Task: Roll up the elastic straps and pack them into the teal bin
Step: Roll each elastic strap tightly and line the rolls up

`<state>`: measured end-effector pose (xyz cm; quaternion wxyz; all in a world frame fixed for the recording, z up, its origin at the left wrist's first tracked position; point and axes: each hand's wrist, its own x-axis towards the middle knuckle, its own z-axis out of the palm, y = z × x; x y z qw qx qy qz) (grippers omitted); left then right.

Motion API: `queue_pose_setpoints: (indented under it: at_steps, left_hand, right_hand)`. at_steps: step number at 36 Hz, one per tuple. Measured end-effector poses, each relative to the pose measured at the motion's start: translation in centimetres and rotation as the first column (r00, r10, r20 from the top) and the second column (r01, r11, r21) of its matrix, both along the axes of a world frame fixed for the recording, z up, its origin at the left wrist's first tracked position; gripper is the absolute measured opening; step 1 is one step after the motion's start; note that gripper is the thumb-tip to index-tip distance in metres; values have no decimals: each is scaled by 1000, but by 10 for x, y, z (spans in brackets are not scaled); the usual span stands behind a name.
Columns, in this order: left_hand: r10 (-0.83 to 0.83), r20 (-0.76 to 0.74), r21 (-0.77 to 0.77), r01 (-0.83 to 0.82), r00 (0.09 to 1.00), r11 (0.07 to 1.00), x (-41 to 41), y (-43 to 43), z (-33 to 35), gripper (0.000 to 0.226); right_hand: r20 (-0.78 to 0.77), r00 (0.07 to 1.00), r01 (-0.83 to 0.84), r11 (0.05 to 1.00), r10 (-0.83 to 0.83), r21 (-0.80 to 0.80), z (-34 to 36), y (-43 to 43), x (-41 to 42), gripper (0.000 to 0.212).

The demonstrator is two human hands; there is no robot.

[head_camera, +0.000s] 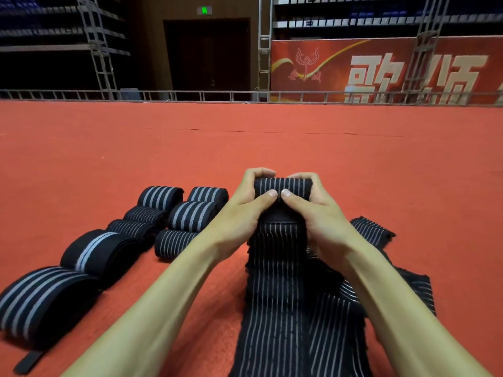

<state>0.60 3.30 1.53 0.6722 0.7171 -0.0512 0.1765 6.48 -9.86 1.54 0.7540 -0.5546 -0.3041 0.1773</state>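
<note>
Right now, from my remote seat, I see both bare hands meeting on one elastic strap [275, 281] in the middle of the red carpet [245, 145]. The left grip [245, 205] and the right grip [318, 210] are both curled round the rolled end of the strap [283, 186]. The fingers hook over its far side and the thumbs press on the near face. The left thumb [272, 193] and right thumb [285, 193] lie tip to tip, just beside each other, so neither grip is open at all. The roll is black with thin pale stripes and sits low on the carpet. The unrolled length runs flat from under it straight back toward me, between my forearms.

A second loose strap [373, 229] lies crumpled on the carpet to the right, partly under my right forearm and touching the one I am working.

To the left I count eight finished rolls in a loose double line on the carpet. The farthest pair [160, 197] [208, 194] sits level with my left grip. Nearer ones follow, among them a roll with broad grey bands [193, 216] and a larger roll with a single pale band [100, 251]. The nearest roll [40, 297] is at the lower left, with a black tab [30, 360] poking out below it.

Beyond the carpet I see a metal railing [190, 95], a dark doorway [206, 55] and a red banner [381, 69] with large pale characters.
</note>
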Motion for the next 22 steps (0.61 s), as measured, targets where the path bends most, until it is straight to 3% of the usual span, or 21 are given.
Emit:
queue_pose_setpoints:
  at_steps: [3,6,10,14,16,19,22]
  left_hand:
    - [53,54,-30,-51,997,998,1,-1,1,25]
    - [77,137,-15,-76,988,997,2,-3,1,27]
    - [77,185,6,-79,980,997,1,-7,-1,27]
    - [56,121,-155,-37,991,987,3,-8,-1,30]
    - [51,57,-259,-35,997,965,2,-9,3,28]
    - [43,-21,-234,-46,999,971,0,-12,8,6]
    - [48,-45,-178,-55,998,982,-2,-14,9,9]
  right_hand:
    - [-50,998,25,1000,-24,18,1,3,-2,7]
    - [-113,991,72,997,-68,30,2,5,-3,23]
    - [-48,987,151,988,-151,3,-1,6,-3,20]
    - [33,979,202,978,-203,43,-1,6,-1,4]
    - [53,979,193,979,-197,70,0,5,-1,6]
    - [47,993,105,990,-110,99,2,3,-4,16]
    - [49,996,69,993,-74,96,3,0,-4,20]
